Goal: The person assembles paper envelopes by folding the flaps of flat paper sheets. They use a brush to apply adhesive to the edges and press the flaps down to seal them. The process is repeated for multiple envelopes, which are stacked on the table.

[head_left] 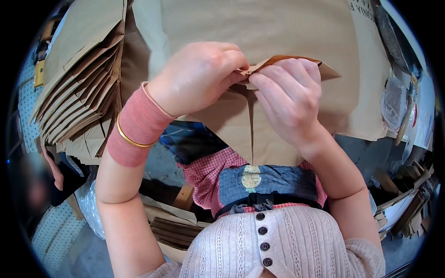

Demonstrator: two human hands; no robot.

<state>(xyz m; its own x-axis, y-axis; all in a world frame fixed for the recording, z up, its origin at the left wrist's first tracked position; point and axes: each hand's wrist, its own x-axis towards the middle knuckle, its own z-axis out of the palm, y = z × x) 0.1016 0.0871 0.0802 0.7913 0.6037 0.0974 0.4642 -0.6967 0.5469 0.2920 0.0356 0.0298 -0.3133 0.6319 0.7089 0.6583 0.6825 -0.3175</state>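
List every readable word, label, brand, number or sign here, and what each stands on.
Large dark capital letters, partly cut off, on the light-brown paper sheet at upper right: wording not copied here.
Any marks on the small yellow rectangular object at left: too small to read.

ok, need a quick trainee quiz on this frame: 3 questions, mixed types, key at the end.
1. What colour is the bangle worn around the pink band?
2. True or false: the left hand and right hand both have their fingers on the paper.
3. Where in the picture is the fanned stack?
A) lower centre
B) far right
C) upper left

Key:
1. Gold
2. True
3. C
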